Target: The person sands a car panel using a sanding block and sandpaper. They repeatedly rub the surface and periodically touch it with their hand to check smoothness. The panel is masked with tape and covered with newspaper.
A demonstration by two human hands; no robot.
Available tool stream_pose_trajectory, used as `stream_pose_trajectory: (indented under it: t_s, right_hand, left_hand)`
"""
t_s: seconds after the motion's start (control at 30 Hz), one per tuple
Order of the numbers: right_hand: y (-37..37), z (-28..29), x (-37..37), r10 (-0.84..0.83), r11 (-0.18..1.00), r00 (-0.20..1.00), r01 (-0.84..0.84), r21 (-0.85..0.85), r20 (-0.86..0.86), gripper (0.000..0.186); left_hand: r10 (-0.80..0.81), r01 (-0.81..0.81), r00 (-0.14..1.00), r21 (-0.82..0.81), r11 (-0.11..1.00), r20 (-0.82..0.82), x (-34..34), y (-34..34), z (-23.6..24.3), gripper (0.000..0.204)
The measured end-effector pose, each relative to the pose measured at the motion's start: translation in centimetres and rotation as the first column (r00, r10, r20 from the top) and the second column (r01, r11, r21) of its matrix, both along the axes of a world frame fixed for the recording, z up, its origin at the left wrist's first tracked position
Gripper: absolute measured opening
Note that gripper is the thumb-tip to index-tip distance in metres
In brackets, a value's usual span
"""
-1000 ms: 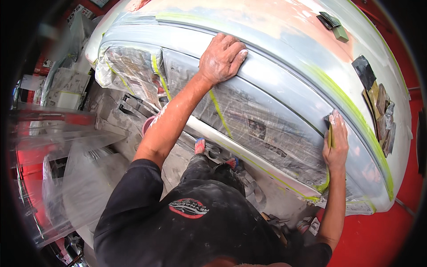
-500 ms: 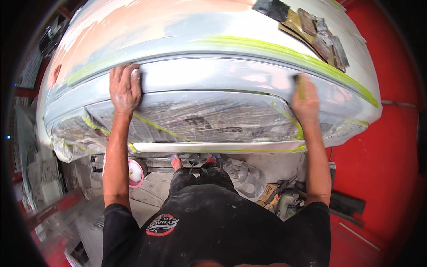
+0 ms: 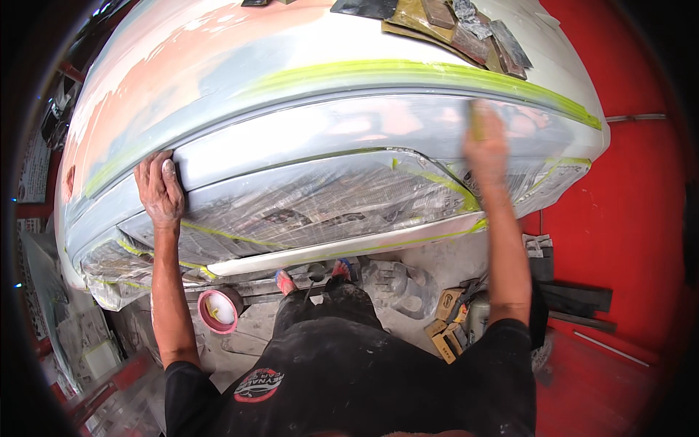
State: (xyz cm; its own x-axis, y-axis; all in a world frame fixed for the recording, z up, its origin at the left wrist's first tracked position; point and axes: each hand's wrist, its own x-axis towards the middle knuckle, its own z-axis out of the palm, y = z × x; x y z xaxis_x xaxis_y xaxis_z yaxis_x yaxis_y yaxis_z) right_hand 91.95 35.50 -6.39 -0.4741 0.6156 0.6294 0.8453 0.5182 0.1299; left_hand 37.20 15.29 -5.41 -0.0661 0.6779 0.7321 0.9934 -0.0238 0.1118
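Bodywork (image 3: 131,124): it is filling the upper view in front of you, its white, salmon and grey patches curving across.
Red surface (image 3: 626,197): it is spreading beyond the bodywork, on your right.
Grey band (image 3: 306,127): it is running along the bodywork, nearest your hands, with pale and pinkish patches showing toward its right.
Newspaper masking (image 3: 313,207): it is covering the section below the band, under clear plastic.
Yellow-green tape (image 3: 408,71): it is following the band's far side, thinning out leftward.
Sanding sheets and pads (image 3: 470,45): they are lying in a heap on the bodywork, beyond the tape.
Pink bucket (image 3: 204,315): it is standing on the floor beside your left forearm, holding something white.
Cardboard boxes (image 3: 449,302): they are lying on the floor near your right forearm.
Left hand (image 3: 162,191): it is resting on the band's left part, fingers partly bent and close together, gripping nothing you can see.
Right hand (image 3: 489,149): it is blurring over the band's right part, fingers closing around the block; you cannot tell how tightly.
Yellowish block (image 3: 478,122): it is sitting in your right hand, against the band.
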Motion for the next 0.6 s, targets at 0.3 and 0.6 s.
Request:
stream_pose_trajectory:
  t_s: [0.3,0.6]
  right_hand:
    - [0.6,-1.9,2.0,-0.079,0.994,0.965,0.056,-0.095,-0.252,0.046]
    - [7.0,0.6,15.9,-0.47,0.88,0.852,0.433,-0.194,-0.232,0.047]
  left_hand:
    - [-0.019,0.019,0.999,0.013,1.0,-0.034,0.1,0.6,-0.2,0.025]
    - [0.011,-0.011,1.0,-0.02,1.0,-0.019,0.2,0.9,-0.3,0.028]
